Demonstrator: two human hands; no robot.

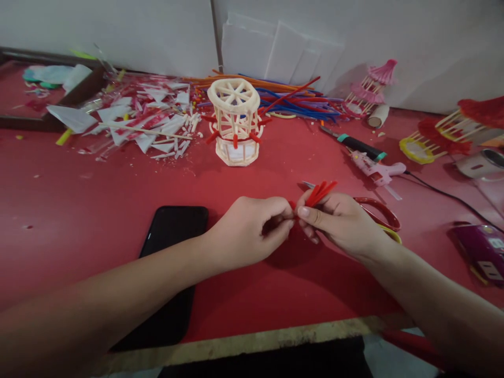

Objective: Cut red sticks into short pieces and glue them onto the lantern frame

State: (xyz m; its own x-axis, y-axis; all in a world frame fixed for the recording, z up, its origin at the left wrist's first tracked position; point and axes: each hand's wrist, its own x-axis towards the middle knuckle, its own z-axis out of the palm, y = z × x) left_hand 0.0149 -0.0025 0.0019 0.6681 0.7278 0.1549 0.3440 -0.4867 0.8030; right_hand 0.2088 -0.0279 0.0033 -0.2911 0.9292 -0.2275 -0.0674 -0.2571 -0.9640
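Short red pipe cleaner pieces fan out from the closed fingers of my right hand. My left hand meets it fingertip to fingertip, thumb and forefinger pinched on a bit of red pipe cleaner that shows between the hands. Under my right hand lie scissors with red and yellow handles, their blades mostly covered. Beyond my hands stands a small cream tower-like frame made of sticks, with red pipe cleaner pieces sticking out around its middle.
A black phone lies under my left forearm. Scraps heap at the back left beside bundled coloured pipe cleaners. To the right are a pink glue gun, a black-and-green tool, a pink tower and a red-roofed one.
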